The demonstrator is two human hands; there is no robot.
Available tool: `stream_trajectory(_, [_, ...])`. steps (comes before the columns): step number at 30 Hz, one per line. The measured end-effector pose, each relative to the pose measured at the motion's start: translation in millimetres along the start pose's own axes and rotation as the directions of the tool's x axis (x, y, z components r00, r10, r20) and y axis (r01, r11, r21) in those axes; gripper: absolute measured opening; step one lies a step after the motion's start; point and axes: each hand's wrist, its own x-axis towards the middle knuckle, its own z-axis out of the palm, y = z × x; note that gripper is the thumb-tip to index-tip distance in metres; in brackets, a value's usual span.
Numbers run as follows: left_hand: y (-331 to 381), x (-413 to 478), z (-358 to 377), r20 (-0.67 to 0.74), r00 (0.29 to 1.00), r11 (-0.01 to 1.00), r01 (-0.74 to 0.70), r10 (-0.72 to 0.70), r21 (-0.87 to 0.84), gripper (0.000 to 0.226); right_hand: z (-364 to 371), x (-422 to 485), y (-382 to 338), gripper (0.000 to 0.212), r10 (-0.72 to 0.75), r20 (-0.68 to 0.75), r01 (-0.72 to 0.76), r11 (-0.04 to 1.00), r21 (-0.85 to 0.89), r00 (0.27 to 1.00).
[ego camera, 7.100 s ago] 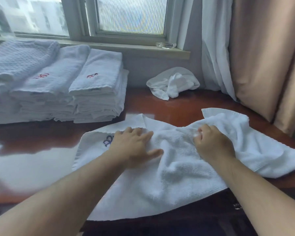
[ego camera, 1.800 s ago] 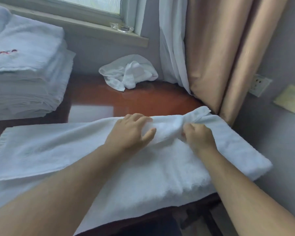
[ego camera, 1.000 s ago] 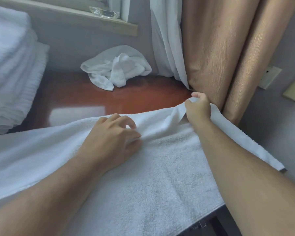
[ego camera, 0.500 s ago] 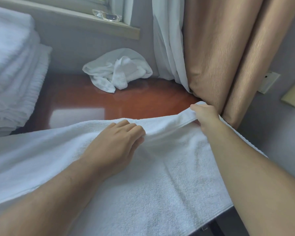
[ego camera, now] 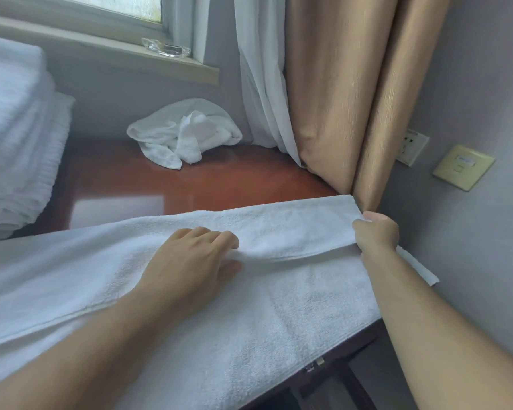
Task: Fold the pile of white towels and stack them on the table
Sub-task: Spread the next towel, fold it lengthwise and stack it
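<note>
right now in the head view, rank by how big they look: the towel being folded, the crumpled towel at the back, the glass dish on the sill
1. Towel being folded, largest, though nearest the camera.
2. Crumpled towel.
3. Glass dish, smallest, though farthest away.

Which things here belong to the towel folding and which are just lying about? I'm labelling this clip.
Job: white terry towel spread on the table; crumpled white towel; stack of folded white towels; left hand; right hand; glossy reddish-brown table.
Lying about: clear glass ashtray; tan curtain; wall socket.
</note>
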Motion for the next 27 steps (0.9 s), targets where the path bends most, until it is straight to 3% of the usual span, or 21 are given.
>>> stream_trajectory(4, [1.9, -2.0, 0.0, -0.028, 0.999, 0.998, 0.04, -0.039, 0.038, 0.028, -1.3, 3.4, -11.8, 0.027, -0.035, -0.001, 0.035, 0.983, -0.182, 0.999])
stream_trajectory(9, [6.4, -6.3, -0.8, -0.121, 0.968, 0.975, -0.21, 0.218, 0.075, 0.024, -1.0, 10.7, -10.9, 0.048, -0.032, -0.072, 0.025, 0.995, -0.098, 0.997])
stream_trajectory(15, [4.6, -9.4, 1.0, -0.066, 0.942, 0.945, -0.328, 0.328, 0.009, 0.027, 6.0, 5.1, -7.6, 0.054, -0.066, -0.113, 0.059, 0.996, -0.063, 0.991])
stream_trajectory(17, [5.9, -9.0, 1.4, -0.058, 0.948, 0.95, -0.312, 0.311, -0.002, 0.026, 3.8, 7.1, -10.9, 0.054, -0.055, -0.117, 0.047, 0.997, -0.069, 0.992])
stream_trajectory(19, [6.5, -8.8, 1.6, -0.047, 0.967, 0.968, -0.252, 0.251, -0.016, 0.022, 3.0, 11.3, -13.9, 0.053, -0.052, -0.06, 0.04, 0.981, -0.187, 0.997])
stream_trajectory(21, [5.8, -8.0, 2.4, -0.017, 0.982, 0.982, -0.189, 0.189, -0.003, 0.025, 2.8, 9.0, -18.3, 0.05, -0.061, -0.041, 0.04, 0.917, -0.398, 0.997])
stream_trajectory(23, [4.3, -7.3, 3.5, -0.004, 0.992, 0.992, -0.126, 0.126, 0.008, 0.034, 6.6, -1.2, -24.4, 0.044, -0.208, -0.036, 0.143, 0.779, -0.611, 0.977])
stream_trajectory(25, [4.5, -5.7, 5.2, 0.034, 0.998, 0.997, -0.063, 0.062, 0.037, 0.042, 17.6, -13.9, -31.2, 0.034, -0.365, 0.139, 0.351, 0.618, -0.703, 0.921])
stream_trajectory(27, [5.3, -4.2, 6.1, 0.077, 0.997, 0.998, -0.025, 0.02, 0.056, 0.047, 35.6, -26.7, -38.3, 0.048, -0.233, 0.349, 0.419, 0.569, -0.708, 0.907])
